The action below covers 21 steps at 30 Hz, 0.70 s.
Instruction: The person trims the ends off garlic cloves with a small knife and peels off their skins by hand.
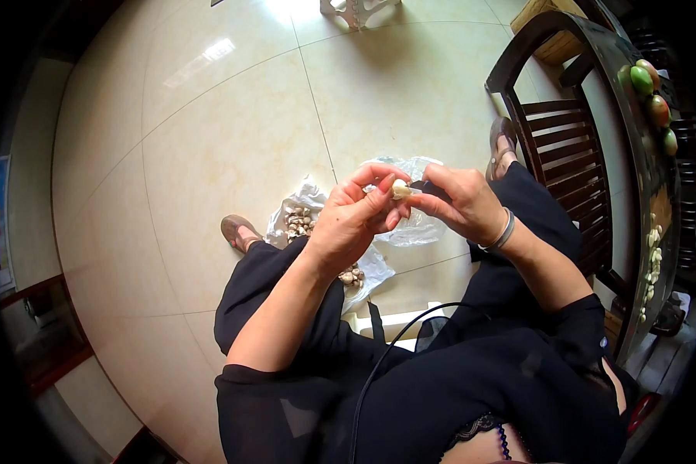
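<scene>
- Fingertips of the left hand [352, 216] are drawn together, thumb against forefinger, gripping a pale garlic clove [400, 188].
- Thumb and forefinger of the right hand [460, 203] are pinched nearly closed just beside the clove; something dark shows at them, too small to identify.
- Clove and hands are up above the floor, between the knees; a silvery bracelet [508, 230] circles the right wrist.
- Below, brownish garlic bulbs [298, 221] lie on a white plastic bag [277, 223], partly hidden by the left arm.
- Beneath the hands, a clear plastic bag [419, 232] lies crumpled.
- Off to the right, a slatted wooden chair [561, 147] stands beside a table [643, 174] bearing mangoes [658, 110] and peeled cloves [654, 259].
</scene>
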Motion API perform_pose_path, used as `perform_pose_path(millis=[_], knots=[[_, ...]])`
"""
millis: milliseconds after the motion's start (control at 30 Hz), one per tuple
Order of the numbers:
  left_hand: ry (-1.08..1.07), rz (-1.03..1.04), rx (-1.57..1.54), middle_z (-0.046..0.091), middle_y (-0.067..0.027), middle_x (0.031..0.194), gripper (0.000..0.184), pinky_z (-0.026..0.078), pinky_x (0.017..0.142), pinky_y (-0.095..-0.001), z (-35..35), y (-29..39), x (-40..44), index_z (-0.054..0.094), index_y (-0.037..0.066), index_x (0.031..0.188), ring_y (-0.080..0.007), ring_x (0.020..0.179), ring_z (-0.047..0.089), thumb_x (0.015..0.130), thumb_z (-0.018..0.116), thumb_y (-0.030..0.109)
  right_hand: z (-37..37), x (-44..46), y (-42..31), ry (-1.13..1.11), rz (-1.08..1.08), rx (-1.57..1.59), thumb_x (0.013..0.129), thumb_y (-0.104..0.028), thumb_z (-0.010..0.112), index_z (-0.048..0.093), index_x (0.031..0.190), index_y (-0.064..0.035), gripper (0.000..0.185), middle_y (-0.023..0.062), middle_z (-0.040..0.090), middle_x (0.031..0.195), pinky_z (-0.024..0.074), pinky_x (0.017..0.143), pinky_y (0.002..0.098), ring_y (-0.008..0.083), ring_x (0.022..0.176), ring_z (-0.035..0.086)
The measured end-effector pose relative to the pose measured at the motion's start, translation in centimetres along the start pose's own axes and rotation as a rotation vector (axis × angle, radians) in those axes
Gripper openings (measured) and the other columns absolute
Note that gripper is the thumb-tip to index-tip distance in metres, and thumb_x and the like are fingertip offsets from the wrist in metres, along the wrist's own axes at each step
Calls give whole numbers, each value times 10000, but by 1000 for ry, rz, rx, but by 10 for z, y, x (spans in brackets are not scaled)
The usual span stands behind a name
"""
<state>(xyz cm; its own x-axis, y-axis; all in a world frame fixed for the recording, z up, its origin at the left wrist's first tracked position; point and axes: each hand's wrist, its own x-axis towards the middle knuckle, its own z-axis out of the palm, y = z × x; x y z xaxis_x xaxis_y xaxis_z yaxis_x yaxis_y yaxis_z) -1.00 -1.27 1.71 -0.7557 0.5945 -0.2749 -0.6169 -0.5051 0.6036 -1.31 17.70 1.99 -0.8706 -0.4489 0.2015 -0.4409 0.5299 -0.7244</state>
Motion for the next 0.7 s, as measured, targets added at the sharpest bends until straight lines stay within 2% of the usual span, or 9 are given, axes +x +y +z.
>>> perform_pose_path(millis=[167,533,700], knots=[[-4,19,-10,550,-56,802,229,403,613,-182,0,-2,0,492,26,1021,-87,641,497,869,515,195,0,1,-2,-23,-1,9,811,-342,557,462,679,-47,336,122,480,564,389,449,354,297,528,520],[6,19,18,544,-35,806,221,404,600,-190,1,-2,1,490,33,1002,-92,635,489,869,516,208,-4,1,-4,-37,-84,-197,788,-366,568,459,677,-60,344,103,513,592,401,447,354,282,526,530],[60,39,21,534,-25,792,199,396,583,-185,5,0,1,493,32,988,-89,645,484,863,528,182,-4,1,-5,25,-12,-27,750,-341,628,467,703,-43,342,111,509,594,406,460,341,283,529,530]])
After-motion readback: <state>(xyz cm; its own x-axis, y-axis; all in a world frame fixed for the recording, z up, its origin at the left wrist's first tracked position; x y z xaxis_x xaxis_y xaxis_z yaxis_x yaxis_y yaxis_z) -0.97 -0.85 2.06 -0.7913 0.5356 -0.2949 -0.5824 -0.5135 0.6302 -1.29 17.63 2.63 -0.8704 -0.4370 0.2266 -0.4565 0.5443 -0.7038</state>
